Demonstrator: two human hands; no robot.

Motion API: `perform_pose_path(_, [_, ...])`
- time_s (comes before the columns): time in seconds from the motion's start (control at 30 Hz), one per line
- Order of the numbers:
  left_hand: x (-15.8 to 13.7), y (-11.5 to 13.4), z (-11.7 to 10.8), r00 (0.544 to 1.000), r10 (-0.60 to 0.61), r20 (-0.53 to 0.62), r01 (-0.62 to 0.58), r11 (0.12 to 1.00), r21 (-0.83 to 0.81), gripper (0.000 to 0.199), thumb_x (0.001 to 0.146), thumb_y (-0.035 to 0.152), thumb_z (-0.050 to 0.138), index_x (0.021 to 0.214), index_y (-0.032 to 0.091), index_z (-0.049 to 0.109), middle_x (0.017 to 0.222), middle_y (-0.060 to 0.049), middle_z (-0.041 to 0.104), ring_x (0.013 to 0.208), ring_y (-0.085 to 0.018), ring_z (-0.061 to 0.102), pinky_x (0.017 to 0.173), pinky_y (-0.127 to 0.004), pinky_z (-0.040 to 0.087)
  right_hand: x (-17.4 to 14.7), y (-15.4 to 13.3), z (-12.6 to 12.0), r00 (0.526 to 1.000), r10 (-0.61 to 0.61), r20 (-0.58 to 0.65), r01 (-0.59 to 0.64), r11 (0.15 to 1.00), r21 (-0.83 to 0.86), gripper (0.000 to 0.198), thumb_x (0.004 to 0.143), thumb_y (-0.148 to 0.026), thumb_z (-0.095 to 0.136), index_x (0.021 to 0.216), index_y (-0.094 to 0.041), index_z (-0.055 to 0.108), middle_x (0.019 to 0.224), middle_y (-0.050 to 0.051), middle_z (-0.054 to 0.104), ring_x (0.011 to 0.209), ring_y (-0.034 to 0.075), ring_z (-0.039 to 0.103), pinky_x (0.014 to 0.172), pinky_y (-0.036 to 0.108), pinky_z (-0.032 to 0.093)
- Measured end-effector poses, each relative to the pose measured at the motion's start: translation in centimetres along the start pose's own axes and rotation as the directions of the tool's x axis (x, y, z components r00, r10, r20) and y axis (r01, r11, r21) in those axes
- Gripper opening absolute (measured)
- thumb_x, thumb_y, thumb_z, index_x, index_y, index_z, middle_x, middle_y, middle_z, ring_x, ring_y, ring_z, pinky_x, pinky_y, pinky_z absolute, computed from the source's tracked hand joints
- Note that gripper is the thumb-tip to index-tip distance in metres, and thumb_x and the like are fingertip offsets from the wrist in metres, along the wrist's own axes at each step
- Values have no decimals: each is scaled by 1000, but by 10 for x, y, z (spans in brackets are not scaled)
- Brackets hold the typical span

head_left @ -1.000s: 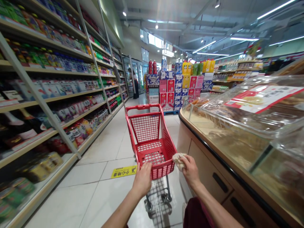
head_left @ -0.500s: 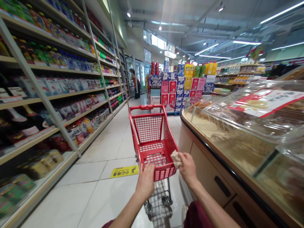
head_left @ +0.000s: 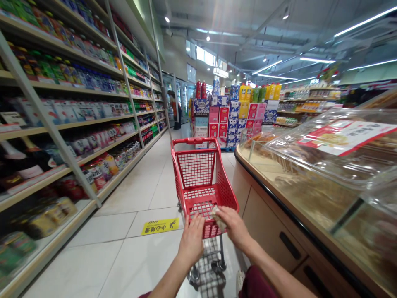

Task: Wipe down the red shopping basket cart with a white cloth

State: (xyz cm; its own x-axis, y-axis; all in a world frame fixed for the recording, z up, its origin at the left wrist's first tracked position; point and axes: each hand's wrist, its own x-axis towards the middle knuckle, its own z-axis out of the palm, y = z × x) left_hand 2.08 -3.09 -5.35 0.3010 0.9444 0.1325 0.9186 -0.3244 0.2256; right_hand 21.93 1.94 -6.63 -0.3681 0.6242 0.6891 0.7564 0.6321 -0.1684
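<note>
A red plastic shopping cart stands in front of me on the tiled floor, its grid basket facing me. My left hand is closed over the left part of the basket's near rim, fingers pointing forward. A crumpled off-white cloth is pinched in my right hand. The cloth lies against the near rim, a short way right of my left hand. My right fingers partly cover the cloth and the rim beneath.
Drink shelves line the left side. At right stands a display counter with clear food boxes. Stacked cartons topped with bottles rise ahead. A person stands farther back. A yellow floor sticker lies left of the cart.
My right hand and the cloth have moved left along the rim, from the cart's right corner toward my left hand. My left hand stays on the rim.
</note>
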Motion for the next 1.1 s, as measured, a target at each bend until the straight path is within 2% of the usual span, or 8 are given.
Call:
perform_pose_path(0.13, [3, 7, 0, 1000, -27, 11, 27, 1000, 11, 62, 66, 12, 36, 127, 8, 34, 135, -9, 37, 129, -21, 20, 109, -45, 6, -4, 8, 8, 975, 206, -84, -216, 966, -140, 37, 76, -5, 40, 105, -17, 59, 112, 12, 58, 107, 23, 49, 89, 44, 39])
perform_pose_path(0.27, [5, 7, 1, 999, -32, 13, 31, 999, 28, 63, 65, 13, 37, 128, 8, 33, 136, -9, 35, 130, -21, 19, 108, -45, 7, -11, -23, 32, 999, 52, 2, -51, 993, -104, 45, 76, -3, 39, 117, -17, 51, 123, 11, 50, 118, 21, 40, 96, 43, 35])
perform_pose_path(0.37, [2, 2, 3, 1000, -12, 8, 11, 999, 35, 65, 64, 12, 36, 129, 10, 32, 138, -7, 33, 130, -19, 18, 109, -43, 8, -12, -19, 31, 999, -24, 47, 27, 997, -74, 45, 79, -5, 39, 120, -20, 48, 126, 9, 48, 121, 20, 37, 97, 44, 35])
perform_pose_path(0.53, [-1, 0, 11, 998, -46, -33, 48, 998, 48, 73, 61, 12, 39, 133, 12, 23, 144, -4, 16, 132, -19, 4, 109, -42, 6, -14, 10, 17, 988, 147, -35, -151, 976, -155, 45, 78, -1, 35, 114, -19, 54, 121, 11, 52, 121, 24, 36, 95, 48, 35])
perform_pose_path(0.63, [0, 1, 12, 997, -71, 3, 71, 995, 73, 76, 60, 13, 39, 134, 11, 19, 144, -4, 13, 132, -20, 1, 108, -42, 5, -21, -3, 26, 996, 84, -40, -87, 991, -98, 52, 77, 0, 34, 124, -20, 45, 132, 10, 41, 127, 21, 26, 98, 47, 33])
perform_pose_path(0.73, [1, 2, 8, 997, -64, 34, 60, 994, 89, 75, 61, 13, 37, 134, 13, 19, 144, -3, 13, 132, -18, 2, 108, -41, 6, -23, -9, 31, 1000, -1, -15, 0, 997, -71, 52, 78, -2, 35, 125, -22, 43, 132, 7, 40, 128, 20, 23, 99, 45, 33])
perform_pose_path(0.9, [2, 6, 2, 996, -65, 66, 59, 994, 94, 77, 59, 13, 38, 134, 12, 18, 144, -4, 13, 132, -18, 2, 108, -40, 7, -20, 1, 31, 989, 136, -66, -144, 979, -141, 49, 78, 0, 33, 121, -19, 47, 128, 11, 45, 126, 22, 26, 98, 48, 33])
perform_pose_path(1.1, [2, 8, 1, 996, -64, 63, 57, 991, 118, 77, 59, 12, 37, 134, 13, 18, 144, -3, 12, 132, -18, 4, 108, -41, 7, -18, 5, 28, 999, 43, -29, -46, 994, -101, 47, 79, -3, 35, 121, -22, 48, 128, 8, 46, 126, 21, 27, 98, 47, 32])
